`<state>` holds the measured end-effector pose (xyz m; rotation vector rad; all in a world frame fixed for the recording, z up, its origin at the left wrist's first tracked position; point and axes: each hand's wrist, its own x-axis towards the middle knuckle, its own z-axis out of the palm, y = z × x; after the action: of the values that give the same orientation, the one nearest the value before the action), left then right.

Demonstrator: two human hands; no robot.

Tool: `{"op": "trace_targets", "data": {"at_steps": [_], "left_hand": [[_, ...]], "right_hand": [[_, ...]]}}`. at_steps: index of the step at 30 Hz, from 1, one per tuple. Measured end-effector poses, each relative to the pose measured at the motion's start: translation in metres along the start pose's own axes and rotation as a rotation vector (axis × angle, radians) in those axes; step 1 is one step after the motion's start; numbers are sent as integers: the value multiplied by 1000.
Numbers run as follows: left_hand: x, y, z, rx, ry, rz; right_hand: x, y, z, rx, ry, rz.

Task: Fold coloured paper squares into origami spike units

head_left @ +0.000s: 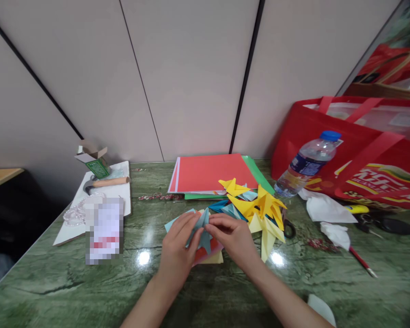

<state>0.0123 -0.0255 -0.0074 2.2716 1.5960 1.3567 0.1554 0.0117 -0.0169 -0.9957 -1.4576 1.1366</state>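
Note:
A light blue folded paper piece (205,240) with pointed flaps is held between my two hands, above a small stack of coloured paper squares (214,258). My left hand (181,239) grips it from the left, thumb and fingers closed on its side. From the right, my right hand (233,234) pinches its edge between thumb and fingertips. Just beyond my right hand lie folded yellow paper pieces (264,205), a pale yellow one (267,231) and some blue ones (222,206). My fingers hide part of the held paper.
Red and green sheets (215,173) lie by the wall. A water bottle (305,164) leans near a red bag (362,146). Scissors (289,228), a red pen (362,262) and crumpled tissue (335,235) are right; a hammer (109,182), small box (94,163) and beads (75,214) are left.

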Motion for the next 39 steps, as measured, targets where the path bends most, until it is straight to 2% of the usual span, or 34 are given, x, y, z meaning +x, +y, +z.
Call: {"op": "trace_targets", "data": {"at_steps": [3,7,12,14,20,24,29,32,36,39], "left_hand": [[2,2,-3,-39,21,-69],[8,5,-8,-132,-31,-295],[14,3,-10,-529,-150,-567],[14,2,-9,-635,-174,-641],[14,1,-7,-747,-160,-776],[15,4,-8,-765,-157,-791],[13,3,-7,-606,-75,-754],[12,4,-6,-481,-23,-683],[12,7,-5,-363,-28,-533],[11,7,-4,-310,-23,-479]], "right_hand": [[-1,1,0,-41,1,-13],[-1,1,0,-82,-28,-21],[-1,0,1,-101,-84,-42],[-2,0,2,-116,-92,-49],[-2,0,1,-132,-76,-27],[-1,2,0,-138,-69,-44],[-1,1,0,-208,-12,-50],[-2,0,0,-242,-6,-72],[-3,1,1,-243,0,-83],[-3,1,1,-228,3,-88]]}}
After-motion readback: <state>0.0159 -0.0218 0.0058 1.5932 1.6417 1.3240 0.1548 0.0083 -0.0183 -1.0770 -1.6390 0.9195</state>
